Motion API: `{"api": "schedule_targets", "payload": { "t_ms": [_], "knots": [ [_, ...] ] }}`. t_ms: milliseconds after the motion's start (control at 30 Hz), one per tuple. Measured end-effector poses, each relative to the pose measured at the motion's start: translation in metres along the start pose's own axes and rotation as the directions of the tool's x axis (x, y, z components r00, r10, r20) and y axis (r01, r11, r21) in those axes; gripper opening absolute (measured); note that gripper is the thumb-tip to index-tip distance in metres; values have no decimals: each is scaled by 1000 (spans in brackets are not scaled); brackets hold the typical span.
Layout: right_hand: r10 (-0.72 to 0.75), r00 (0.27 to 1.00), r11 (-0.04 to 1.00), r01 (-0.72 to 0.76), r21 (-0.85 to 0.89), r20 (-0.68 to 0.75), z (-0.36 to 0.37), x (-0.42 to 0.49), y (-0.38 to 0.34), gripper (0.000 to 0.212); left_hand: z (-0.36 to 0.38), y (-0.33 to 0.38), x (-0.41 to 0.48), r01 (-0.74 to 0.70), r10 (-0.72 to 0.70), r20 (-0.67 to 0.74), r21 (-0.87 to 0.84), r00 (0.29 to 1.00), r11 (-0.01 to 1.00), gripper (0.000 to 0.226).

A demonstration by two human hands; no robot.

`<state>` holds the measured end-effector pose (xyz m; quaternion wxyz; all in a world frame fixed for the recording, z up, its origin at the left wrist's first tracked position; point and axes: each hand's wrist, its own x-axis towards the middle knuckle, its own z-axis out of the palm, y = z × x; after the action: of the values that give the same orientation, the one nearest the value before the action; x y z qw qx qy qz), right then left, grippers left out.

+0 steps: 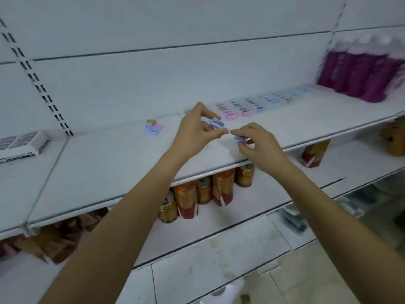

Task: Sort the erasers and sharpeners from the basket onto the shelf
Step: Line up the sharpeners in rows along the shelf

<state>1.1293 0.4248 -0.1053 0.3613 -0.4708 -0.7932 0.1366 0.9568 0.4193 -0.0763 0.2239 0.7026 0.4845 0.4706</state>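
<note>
- Sharpeners (215, 123) are gripped by the left hand (195, 130), at its 2 o'clock, over the shelf (109, 163).
- A single sharpener (239, 138) is pinched by the right hand (258, 148), at its 10 o'clock.
- A sorted row (252, 106) is laid at 1 o'clock.

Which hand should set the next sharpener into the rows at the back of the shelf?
Right, probably. The right hand pinches one lavender sharpener, and the sharpener rows run off to its side. The left hand grips what looks like several sharpeners, so it suits holding stock.
</note>
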Motion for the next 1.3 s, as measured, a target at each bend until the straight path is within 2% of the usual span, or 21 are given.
{"api": "schedule_targets", "payload": {
  "t_ms": [133, 267, 400, 533, 667, 800, 967, 1133, 1300],
  "knots": [
    [-41, 998, 999, 42, 9, -41, -38, -22, 32, 29, 45, 21, 2, -19, 20, -20, 60, 1000, 998, 42],
    [-83, 995, 994, 78, -80, -57, -70, -41, 65, 24, 84, 37, 8, -95, 95, 0, 88, 995, 992, 34],
    [-50, 996, 996, 45, -75, -69, -93, -50, 97, 24, 115, 46, 18, -144, 137, 65, 102, 988, 984, 24],
    [-4, 995, 1000, 1, -29, -98, -107, -41, 124, 25, 141, 45, 49, -171, 159, 102, 111, 982, 979, 25],
    [23, 997, 997, -29, -78, -78, -117, -18, 149, 26, 161, 37, 88, -175, 162, 118, 110, 980, 978, 31],
    [30, 998, 991, -36, -129, -48, -125, 13, 174, 29, 172, 31, 134, -168, 162, 64, 91, 985, 982, 36],
    [43, 997, 985, -52, -163, -57, -134, 46, 211, 27, 187, 20, 182, -158, 156, 50, 55, 987, 986, 31],
    [90, 993, 987, -99, -126, -78, -151, 82, 247, 24, 205, 10, 209, -114, 113, 53, 16, 992, 993, 28],
    [15, 993, 992, -29, -121, -118, -167, 125, 284, 20, 219, 9, 235, -72, 72, 24, 7, 997, 997, 17]
  ]
}}
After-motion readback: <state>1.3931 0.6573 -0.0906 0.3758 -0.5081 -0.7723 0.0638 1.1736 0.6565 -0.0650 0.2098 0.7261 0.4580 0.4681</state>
